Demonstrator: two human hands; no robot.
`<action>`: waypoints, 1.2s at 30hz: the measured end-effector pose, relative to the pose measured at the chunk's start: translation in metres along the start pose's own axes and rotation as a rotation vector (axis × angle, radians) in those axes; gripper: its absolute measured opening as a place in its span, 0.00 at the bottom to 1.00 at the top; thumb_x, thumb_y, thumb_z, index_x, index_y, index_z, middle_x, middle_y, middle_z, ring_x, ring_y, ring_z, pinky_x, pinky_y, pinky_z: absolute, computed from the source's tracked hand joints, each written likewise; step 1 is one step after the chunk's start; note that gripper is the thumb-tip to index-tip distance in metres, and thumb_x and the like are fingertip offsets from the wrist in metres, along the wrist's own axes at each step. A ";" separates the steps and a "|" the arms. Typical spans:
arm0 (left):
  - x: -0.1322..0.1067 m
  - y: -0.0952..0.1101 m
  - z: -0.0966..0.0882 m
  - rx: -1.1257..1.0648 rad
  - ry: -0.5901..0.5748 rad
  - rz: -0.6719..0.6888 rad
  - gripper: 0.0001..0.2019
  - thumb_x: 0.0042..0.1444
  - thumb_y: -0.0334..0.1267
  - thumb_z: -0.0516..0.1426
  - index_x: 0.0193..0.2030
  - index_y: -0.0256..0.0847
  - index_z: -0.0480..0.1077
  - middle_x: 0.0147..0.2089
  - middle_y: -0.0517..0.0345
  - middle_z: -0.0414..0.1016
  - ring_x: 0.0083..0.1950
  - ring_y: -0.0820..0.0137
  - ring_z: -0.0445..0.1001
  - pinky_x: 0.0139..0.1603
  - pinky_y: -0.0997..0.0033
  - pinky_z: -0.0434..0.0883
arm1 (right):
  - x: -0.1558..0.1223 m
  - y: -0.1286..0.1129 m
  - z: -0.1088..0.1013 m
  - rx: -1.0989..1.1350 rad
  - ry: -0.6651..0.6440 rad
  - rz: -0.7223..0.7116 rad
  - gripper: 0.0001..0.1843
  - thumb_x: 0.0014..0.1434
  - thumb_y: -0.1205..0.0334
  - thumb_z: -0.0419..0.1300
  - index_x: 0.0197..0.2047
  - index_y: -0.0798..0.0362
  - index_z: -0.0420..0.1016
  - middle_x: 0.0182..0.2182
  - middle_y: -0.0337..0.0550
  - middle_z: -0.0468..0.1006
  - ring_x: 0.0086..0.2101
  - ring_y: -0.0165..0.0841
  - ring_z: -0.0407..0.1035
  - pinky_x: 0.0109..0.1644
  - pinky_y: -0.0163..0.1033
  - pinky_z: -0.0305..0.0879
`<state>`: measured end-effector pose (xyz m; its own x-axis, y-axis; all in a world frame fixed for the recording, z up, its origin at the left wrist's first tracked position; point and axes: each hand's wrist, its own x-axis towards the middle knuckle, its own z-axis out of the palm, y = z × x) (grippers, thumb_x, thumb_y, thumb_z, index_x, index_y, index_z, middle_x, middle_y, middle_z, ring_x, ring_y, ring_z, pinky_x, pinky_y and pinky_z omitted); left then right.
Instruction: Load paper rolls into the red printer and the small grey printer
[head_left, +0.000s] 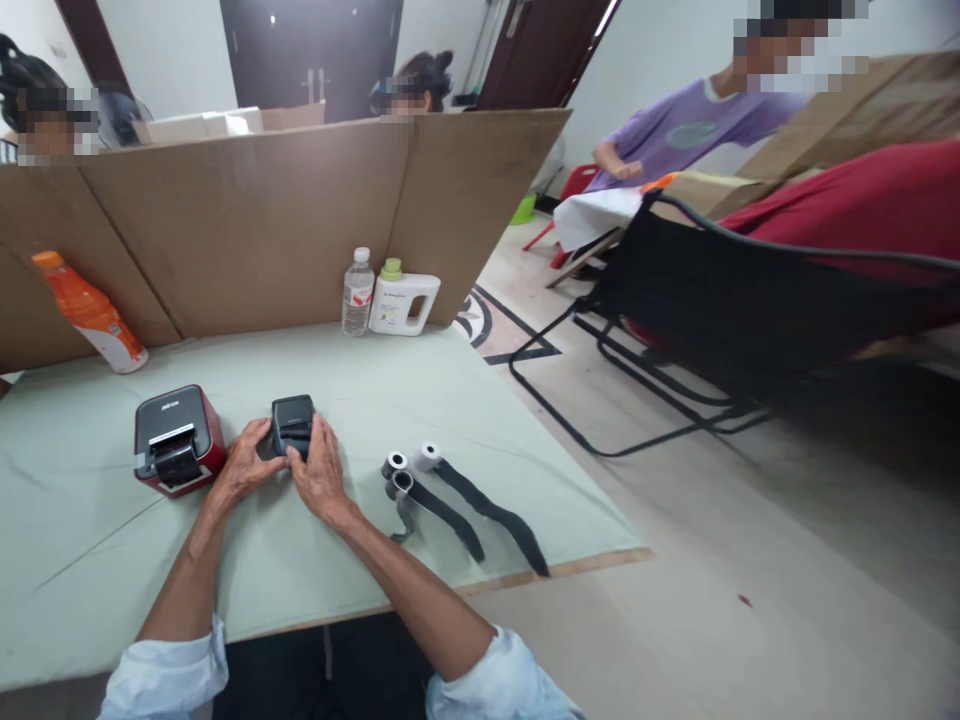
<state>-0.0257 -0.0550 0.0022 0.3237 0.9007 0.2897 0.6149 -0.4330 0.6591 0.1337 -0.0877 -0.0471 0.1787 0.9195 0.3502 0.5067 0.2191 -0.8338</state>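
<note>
Both my hands are on a small black portable printer [293, 420] that rests on the cloth-covered table. My left hand [244, 465] grips its left side, with the thumb by the lower edge. My right hand [322, 470] closes round the right side, its fingers along the edge and its thumb at the near end. Just left of my left hand stands a larger black and red label printer [178, 440] with a dark front slot. To the right of my hands lie several small paper rolls [429, 457], two with long dark strips [487, 505] unrolled toward the table's near edge.
A tall cardboard partition [255, 230] borders the table's far side. Before it stand an orange bottle [94, 310], a clear water bottle [358, 295] and a white jug [397, 305]. Other people are beyond it. A black folding chair [720, 290] stands to the right.
</note>
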 end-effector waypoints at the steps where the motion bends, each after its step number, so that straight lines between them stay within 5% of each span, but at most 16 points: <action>1: 0.001 -0.002 0.000 0.006 0.009 0.003 0.27 0.54 0.47 0.67 0.60 0.40 0.74 0.60 0.44 0.77 0.60 0.52 0.77 0.65 0.49 0.73 | -0.002 -0.003 0.000 -0.016 -0.015 0.008 0.41 0.65 0.58 0.56 0.77 0.62 0.51 0.72 0.68 0.59 0.72 0.53 0.53 0.73 0.64 0.55; 6: 0.008 -0.015 0.003 0.034 0.042 0.001 0.30 0.53 0.49 0.66 0.61 0.40 0.73 0.62 0.43 0.75 0.63 0.50 0.75 0.68 0.48 0.72 | -0.010 -0.012 -0.002 -0.086 -0.044 0.019 0.44 0.66 0.57 0.56 0.79 0.64 0.45 0.76 0.68 0.51 0.75 0.52 0.48 0.75 0.62 0.54; 16: 0.008 -0.014 0.002 0.023 0.061 0.010 0.37 0.49 0.60 0.69 0.61 0.40 0.73 0.62 0.42 0.76 0.62 0.48 0.76 0.67 0.44 0.72 | 0.018 0.002 -0.021 -0.067 -0.049 -0.023 0.34 0.67 0.61 0.56 0.73 0.64 0.61 0.66 0.65 0.69 0.66 0.48 0.63 0.72 0.53 0.61; 29: 0.003 -0.012 0.003 0.008 0.091 0.050 0.38 0.49 0.52 0.72 0.64 0.39 0.71 0.68 0.39 0.69 0.69 0.47 0.71 0.70 0.42 0.69 | 0.009 0.013 -0.012 0.008 0.037 -0.087 0.33 0.68 0.57 0.56 0.73 0.58 0.62 0.65 0.61 0.70 0.64 0.48 0.63 0.70 0.58 0.61; 36: 0.001 -0.003 0.002 0.024 0.120 0.039 0.39 0.48 0.45 0.73 0.66 0.40 0.70 0.64 0.42 0.74 0.65 0.50 0.74 0.67 0.45 0.72 | 0.007 0.018 -0.010 0.039 0.054 -0.093 0.33 0.68 0.54 0.57 0.72 0.58 0.63 0.64 0.62 0.70 0.63 0.50 0.64 0.70 0.59 0.62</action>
<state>-0.0256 -0.0526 -0.0005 0.2604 0.8802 0.3968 0.6206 -0.4674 0.6296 0.1527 -0.0803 -0.0551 0.1781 0.8761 0.4481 0.4902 0.3158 -0.8124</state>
